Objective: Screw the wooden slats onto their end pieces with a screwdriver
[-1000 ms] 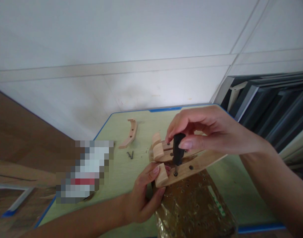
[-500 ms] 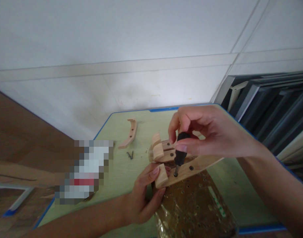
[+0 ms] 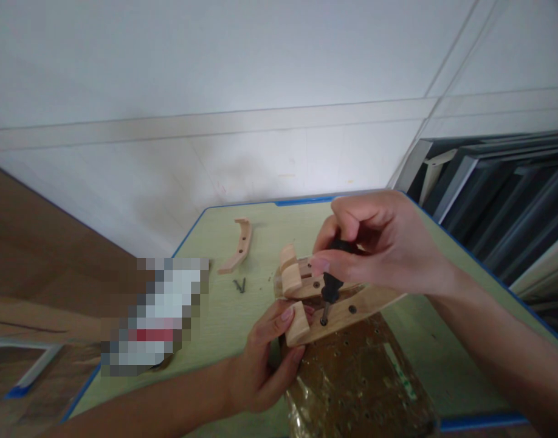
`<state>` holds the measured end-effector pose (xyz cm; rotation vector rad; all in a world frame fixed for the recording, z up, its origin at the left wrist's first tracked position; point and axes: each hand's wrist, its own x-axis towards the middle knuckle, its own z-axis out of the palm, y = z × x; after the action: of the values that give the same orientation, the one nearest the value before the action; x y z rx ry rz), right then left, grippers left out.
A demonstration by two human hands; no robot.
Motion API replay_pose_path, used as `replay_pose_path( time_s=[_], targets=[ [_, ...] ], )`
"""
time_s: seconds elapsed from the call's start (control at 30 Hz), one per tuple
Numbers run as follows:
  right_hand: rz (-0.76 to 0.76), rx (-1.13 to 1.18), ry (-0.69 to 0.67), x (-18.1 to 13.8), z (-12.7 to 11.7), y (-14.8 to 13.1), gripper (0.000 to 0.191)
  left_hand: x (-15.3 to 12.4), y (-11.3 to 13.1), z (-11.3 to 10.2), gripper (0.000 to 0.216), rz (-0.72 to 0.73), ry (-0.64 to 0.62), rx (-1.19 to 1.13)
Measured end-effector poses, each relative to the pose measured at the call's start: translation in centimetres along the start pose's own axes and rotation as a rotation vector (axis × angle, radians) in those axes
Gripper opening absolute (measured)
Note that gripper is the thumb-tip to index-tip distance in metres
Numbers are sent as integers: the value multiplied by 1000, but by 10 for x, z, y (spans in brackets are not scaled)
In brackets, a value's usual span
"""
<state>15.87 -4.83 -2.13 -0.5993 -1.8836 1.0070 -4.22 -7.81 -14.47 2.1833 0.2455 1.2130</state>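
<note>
My right hand [image 3: 374, 243] is closed around the black handle of a screwdriver [image 3: 332, 286]. The tip of its short shaft meets a dark screw [image 3: 323, 321] in a curved wooden hook [image 3: 338, 316]. With fingers and thumb, my left hand [image 3: 270, 353] grips the blocky left end of that hook. Under the hook lies a brown board [image 3: 352, 377] wrapped in clear film and dotted with holes. Just beyond, more wooden hooks [image 3: 291, 274] lie side by side on the board, dark screws showing in them; my right hand partly covers them.
A loose wooden hook [image 3: 243, 243] with two dark holes or screws lies on the green table [image 3: 215, 328], with a few screws [image 3: 239, 285] near it. A blurred-out item [image 3: 160, 322] occupies the left side. Dark framed panels [image 3: 511, 188] lean at the right.
My right hand has shifted slightly to the right and turned on the screwdriver, whose handle now leans more to the right. My left hand and the hook stay in place.
</note>
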Motion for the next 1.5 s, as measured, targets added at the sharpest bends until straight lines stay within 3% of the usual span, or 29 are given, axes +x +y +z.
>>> replay_pose_path(
  time_s=[0.23, 0.53, 1.07, 1.5],
  targets=[
    [80, 220, -217, 2, -7, -6, 26, -1, 0, 0, 70, 4, -10, 23],
    [21, 71, -485, 3, -29, -13, 27, 1, 2, -2, 70, 11, -4, 30],
    [-43, -23, -316, 5, -22, -10, 16, 2, 5, -1, 73, 5, -16, 28],
    [-48, -44, -285, 3, -18, -8, 12, 0, 4, -1, 69, 5, 12, 45]
  ],
)
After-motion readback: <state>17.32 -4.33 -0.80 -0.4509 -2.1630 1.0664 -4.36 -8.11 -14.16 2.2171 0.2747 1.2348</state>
